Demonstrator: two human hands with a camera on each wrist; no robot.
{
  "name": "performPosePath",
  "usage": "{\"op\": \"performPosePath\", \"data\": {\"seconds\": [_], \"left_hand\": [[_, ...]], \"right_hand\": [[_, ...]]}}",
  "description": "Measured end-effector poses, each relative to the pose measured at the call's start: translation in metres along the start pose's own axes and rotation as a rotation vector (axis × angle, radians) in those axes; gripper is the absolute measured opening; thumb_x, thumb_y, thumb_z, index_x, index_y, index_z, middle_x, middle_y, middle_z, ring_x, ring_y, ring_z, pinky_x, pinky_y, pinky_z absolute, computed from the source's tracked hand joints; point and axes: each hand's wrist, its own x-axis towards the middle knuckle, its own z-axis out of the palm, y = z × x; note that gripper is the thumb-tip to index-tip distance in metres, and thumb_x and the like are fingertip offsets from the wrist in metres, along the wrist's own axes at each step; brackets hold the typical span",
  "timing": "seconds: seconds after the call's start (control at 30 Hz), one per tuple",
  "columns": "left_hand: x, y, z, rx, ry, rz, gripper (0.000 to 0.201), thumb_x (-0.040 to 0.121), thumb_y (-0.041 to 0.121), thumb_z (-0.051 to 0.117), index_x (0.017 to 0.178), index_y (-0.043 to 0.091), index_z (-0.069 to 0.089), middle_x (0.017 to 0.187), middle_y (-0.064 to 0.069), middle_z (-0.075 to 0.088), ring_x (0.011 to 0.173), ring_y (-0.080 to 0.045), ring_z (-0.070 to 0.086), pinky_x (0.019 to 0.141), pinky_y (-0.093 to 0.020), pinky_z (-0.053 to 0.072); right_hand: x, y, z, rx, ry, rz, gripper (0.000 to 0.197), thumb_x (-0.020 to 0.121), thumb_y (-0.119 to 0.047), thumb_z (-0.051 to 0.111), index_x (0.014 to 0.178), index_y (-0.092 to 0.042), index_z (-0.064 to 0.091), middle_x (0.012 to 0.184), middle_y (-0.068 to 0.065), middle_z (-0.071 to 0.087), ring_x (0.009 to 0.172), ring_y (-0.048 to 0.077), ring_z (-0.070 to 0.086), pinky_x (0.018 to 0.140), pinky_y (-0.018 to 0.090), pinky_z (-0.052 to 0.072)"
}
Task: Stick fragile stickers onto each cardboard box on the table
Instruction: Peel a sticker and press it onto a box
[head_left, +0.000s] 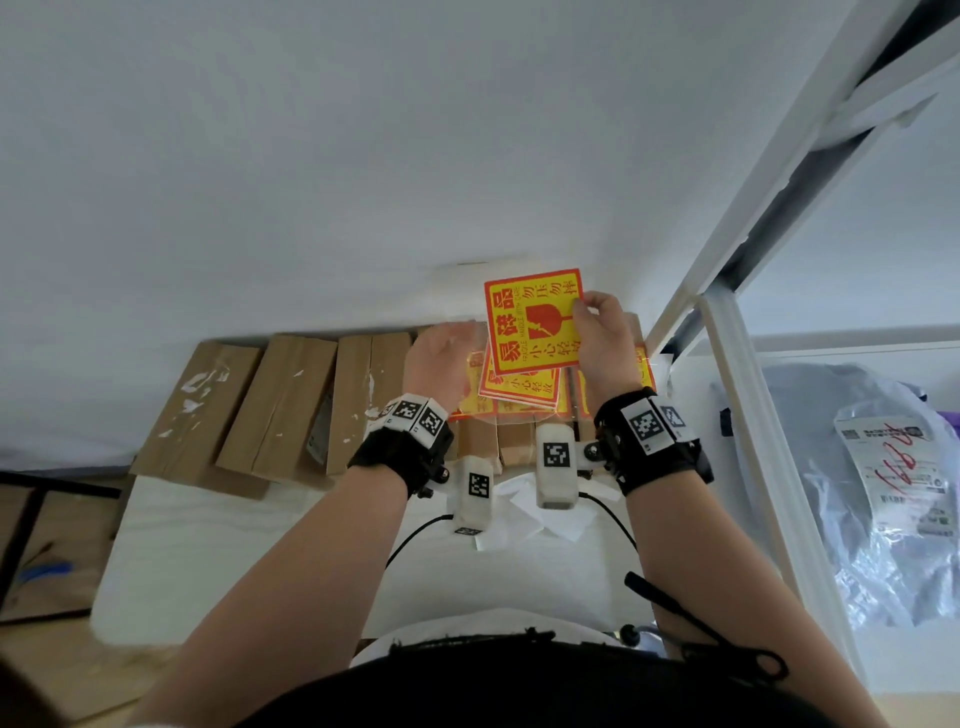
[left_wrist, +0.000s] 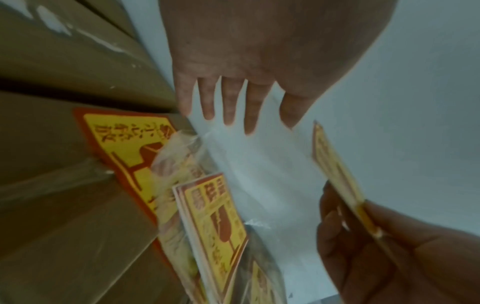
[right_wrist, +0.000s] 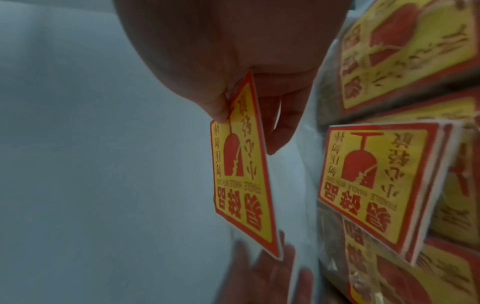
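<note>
Nearest the head camera, two bare arms are stretched forward, each with a black wrist band (head_left: 655, 441) that carries white tags with black square marks. One yellow and red sticker (head_left: 535, 320) is pinched by the right hand (head_left: 605, 338), thumb on the printed face and fingers behind its right edge. The sticker is held up in the air with its face turned to the person. It is almost square, so no long side can be told; the broken glass picture lies on its side, with the stem pointing right at the thumb. The left hand (head_left: 441, 358) is spread flat with straight fingers (left_wrist: 228, 102), just beside the sticker's left edge, and nothing is held in it.

Under the hands, a stack of stickers (head_left: 519, 387) is seen sticking out of a clear plastic bag (left_wrist: 176, 156). The bag lies on a cardboard box (left_wrist: 64, 205) that already has a sticker (left_wrist: 122, 144) on top.

To the left, three more brown boxes (head_left: 283, 405) are lined up side by side, with torn white bits on their tape. The boxes rest on a white table (head_left: 208, 545) against a white wall (head_left: 363, 156). A white metal frame (head_left: 737, 364) stands on the right, and a crinkly plastic bag (head_left: 883, 493) with a paper label lies behind it. A wood floor (head_left: 47, 649) is seen at the lower left.
</note>
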Motion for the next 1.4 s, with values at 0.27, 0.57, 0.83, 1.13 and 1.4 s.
{"op": "performPosePath", "data": {"seconds": [0.27, 0.57, 0.83, 1.13, 1.4], "left_hand": [[-0.022, 0.012, -0.013, -0.089, -0.300, 0.000, 0.012, 0.093, 0.021, 0.066, 0.094, 0.011, 0.072, 0.084, -0.003, 0.076, 0.072, -0.011, 0.069, 0.071, -0.028, 0.054], [-0.030, 0.012, -0.023, -0.168, -0.199, 0.031, 0.020, 0.096, 0.027, 0.063, 0.082, 0.013, 0.068, 0.071, 0.000, 0.071, 0.057, -0.014, 0.063, 0.054, -0.025, 0.047], [-0.034, 0.016, -0.027, -0.205, -0.216, 0.046, 0.013, 0.100, 0.016, 0.056, 0.094, 0.012, 0.067, 0.076, 0.003, 0.073, 0.062, -0.013, 0.068, 0.065, -0.032, 0.054], [-0.037, 0.016, -0.025, -0.166, -0.203, 0.054, 0.011, 0.099, 0.011, 0.056, 0.100, 0.010, 0.067, 0.078, 0.003, 0.074, 0.063, -0.010, 0.069, 0.061, -0.027, 0.055], [-0.041, 0.018, -0.026, -0.050, -0.200, 0.103, 0.012, 0.097, 0.006, 0.057, 0.100, 0.004, 0.068, 0.076, 0.000, 0.072, 0.061, -0.009, 0.065, 0.060, -0.025, 0.051]], "right_hand": [[-0.001, 0.006, 0.004, -0.025, 0.081, -0.011, 0.007, 0.102, -0.031, 0.045, 0.097, -0.029, 0.049, 0.107, 0.008, 0.068, 0.099, 0.033, 0.068, 0.085, 0.057, 0.055], [-0.009, 0.008, 0.011, -0.555, -0.123, -0.484, 0.021, 0.090, -0.027, 0.067, 0.110, -0.027, 0.071, 0.128, -0.007, 0.060, 0.118, 0.011, 0.056, 0.098, 0.037, 0.048], [-0.023, 0.007, 0.025, -0.395, -0.332, -0.387, 0.013, 0.087, -0.013, 0.071, 0.095, -0.018, 0.078, 0.087, -0.008, 0.076, 0.085, 0.003, 0.070, 0.080, 0.024, 0.055], [-0.024, 0.006, 0.023, -0.409, -0.331, -0.385, 0.011, 0.087, -0.015, 0.071, 0.095, -0.019, 0.078, 0.087, -0.008, 0.076, 0.086, 0.003, 0.071, 0.083, 0.027, 0.057], [-0.028, 0.004, 0.023, -0.323, -0.340, -0.315, 0.019, 0.085, -0.014, 0.075, 0.079, -0.031, 0.073, 0.078, -0.011, 0.074, 0.076, 0.003, 0.071, 0.077, 0.023, 0.057]]}}
